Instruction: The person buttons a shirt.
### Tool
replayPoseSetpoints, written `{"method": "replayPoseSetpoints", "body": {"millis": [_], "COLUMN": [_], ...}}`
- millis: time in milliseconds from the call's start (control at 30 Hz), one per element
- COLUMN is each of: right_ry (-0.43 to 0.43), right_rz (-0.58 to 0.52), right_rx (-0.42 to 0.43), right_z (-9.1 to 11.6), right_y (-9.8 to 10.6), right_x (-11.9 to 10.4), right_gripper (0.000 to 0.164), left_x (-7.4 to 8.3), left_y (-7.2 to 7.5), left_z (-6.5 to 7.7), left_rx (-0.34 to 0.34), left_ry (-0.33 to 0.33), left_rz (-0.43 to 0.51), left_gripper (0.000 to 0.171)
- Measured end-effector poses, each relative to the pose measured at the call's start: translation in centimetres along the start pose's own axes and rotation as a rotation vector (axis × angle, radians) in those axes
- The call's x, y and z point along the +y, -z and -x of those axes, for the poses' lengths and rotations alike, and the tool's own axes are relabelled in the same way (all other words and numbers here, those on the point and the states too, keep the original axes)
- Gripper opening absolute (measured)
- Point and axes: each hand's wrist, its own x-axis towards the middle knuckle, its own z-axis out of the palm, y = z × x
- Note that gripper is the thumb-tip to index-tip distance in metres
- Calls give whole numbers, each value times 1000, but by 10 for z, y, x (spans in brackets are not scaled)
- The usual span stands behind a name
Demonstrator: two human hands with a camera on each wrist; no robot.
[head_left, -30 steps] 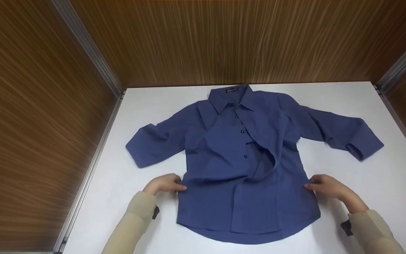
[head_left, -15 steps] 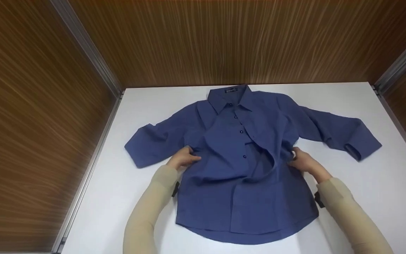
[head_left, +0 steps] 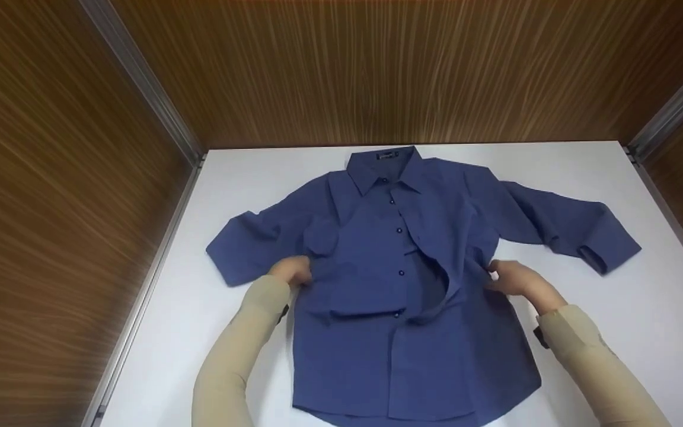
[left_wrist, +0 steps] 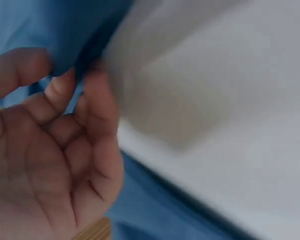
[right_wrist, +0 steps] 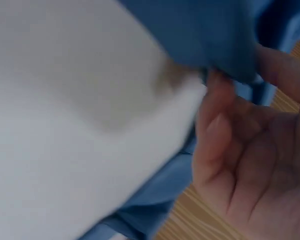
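The fingers of my left hand are curled, and with the thumb they pinch a fold of the blue shirt, as seen at the upper left of the left-wrist view. The fingers of my right hand are likewise bent, nipping cloth against the thumb at the upper right of the right-wrist view; the cloth is blurred there. In the head view I grip the two side edges of the garment, left of centre and right of centre. The shirt lies front up across the middle of the frame, its collar at upper centre with a dark label inside, its hem running to the bottom edge. A line of dark buttons descends the front, beside a gaping part of the opening; a crease crosses below. The garment's arms spread to the left and right of the frame. My own beige sleeves enter from the bottom. All rests on a white table, bounded by a wood-grain back panel at the top and a wood-grain side panel at the left.
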Motion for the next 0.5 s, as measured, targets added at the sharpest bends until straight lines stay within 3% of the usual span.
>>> {"method": "replayPoseSetpoints", "body": {"millis": [67,100,167,233,300,367,433,500], "right_ry": [7,26,89,195,287,334,333,274], "right_rz": [22,24,8,-15,-6,35,101,178], "right_rx": [81,126,197,230,224,189,138,73], "right_z": [-5,-9,-21,-36,-50,-63,-74,-83], "right_y": [7,10,15,15,13,8,0,-9], "right_x": [-5,-8,-15,-25,-37,-51,-66,-79], "right_gripper": [24,20,14,9,8,15,23,29], "left_x": [20,26,35,41,46,48,48,44], "left_y": [20,27,36,40,41,38,35,31], "left_z": [27,33,38,36,33,27,19,9], "left_rx": [108,185,323,368,319,212,114,76], "left_ry": [27,13,-32,-79,-88,-59,0,39], "left_rz": [-6,-3,26,64,78,76,58,36], "left_gripper": [24,31,45,57,65,68,70,75]}}
